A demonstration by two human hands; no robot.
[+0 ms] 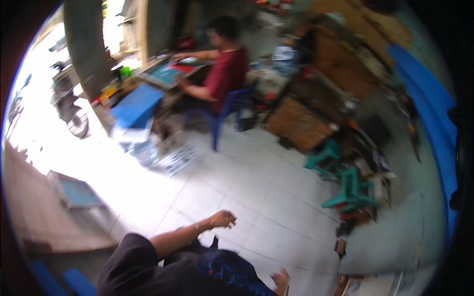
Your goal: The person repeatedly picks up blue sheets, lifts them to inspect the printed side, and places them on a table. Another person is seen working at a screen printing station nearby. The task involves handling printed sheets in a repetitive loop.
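Observation:
My left hand [223,218] hangs over the pale tiled floor [256,187], with its fingers loosely curled and nothing in them. A thin band circles that wrist, and the forearm runs back to a black sleeve [129,259] at the lower left. Dark clothing with a blue pattern [224,274] fills the lower edge. A small patch of skin that looks like my right hand [280,280] shows at the bottom edge. It is blurred and partly cut off.
Another person in a red shirt [226,69] sits on a blue plastic chair [231,106] at a cluttered table [165,74]. Two green stools [345,190] and wooden crates [301,123] stand at the right. A motorbike [66,101] is parked outside. A framed screen [76,192] lies at the left.

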